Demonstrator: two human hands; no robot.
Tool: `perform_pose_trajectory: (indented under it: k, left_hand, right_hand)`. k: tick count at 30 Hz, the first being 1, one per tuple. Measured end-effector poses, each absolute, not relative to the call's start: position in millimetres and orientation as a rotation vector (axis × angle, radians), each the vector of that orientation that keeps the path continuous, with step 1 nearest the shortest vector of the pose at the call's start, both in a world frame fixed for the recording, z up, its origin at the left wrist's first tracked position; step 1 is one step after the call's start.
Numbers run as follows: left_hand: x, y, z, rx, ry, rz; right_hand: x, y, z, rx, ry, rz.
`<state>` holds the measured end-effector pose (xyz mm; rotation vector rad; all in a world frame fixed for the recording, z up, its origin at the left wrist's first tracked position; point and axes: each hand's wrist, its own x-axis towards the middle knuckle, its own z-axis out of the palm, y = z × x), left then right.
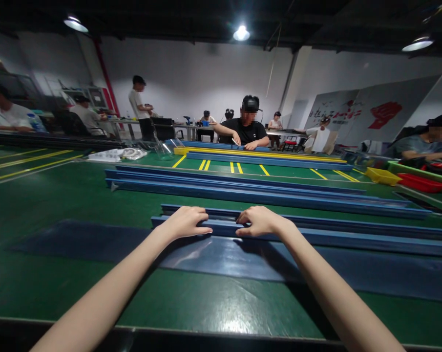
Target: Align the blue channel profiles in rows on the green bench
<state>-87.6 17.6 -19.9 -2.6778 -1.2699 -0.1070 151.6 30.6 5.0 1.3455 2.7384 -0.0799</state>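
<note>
Both my arms reach forward over a green table. My left hand [186, 222] is wrapped over a long blue profile strip [316, 236], near its left end, thumb on the near side and fingers over the far side. A short way to the right, my right hand [259, 222] grips the same strip in a like manner. The fingertips behind the strip are partly hidden. Under and in front of the strip lies a flat, shiny dark blue sheet [209, 256], which stretches out to both sides.
More blue profile strips [242, 191] lie behind my hands, with a yellow strip [261, 154] farther back. Across the green table [77, 195] a co-worker in a black shirt [248, 129] handles strips. Yellow [383, 176] and red [422, 183] bins stand at right; a clear plastic bundle [111, 155] lies at left.
</note>
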Motion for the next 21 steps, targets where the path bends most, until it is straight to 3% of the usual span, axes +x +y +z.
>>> perform_pose_trajectory:
  k: [21]
  left_hand:
    - [-91.6,17.4,-22.0,-2.635,-1.320,-0.100]
  right_hand:
    - [141.1,15.9,-11.5,1.320,3.007,-0.178]
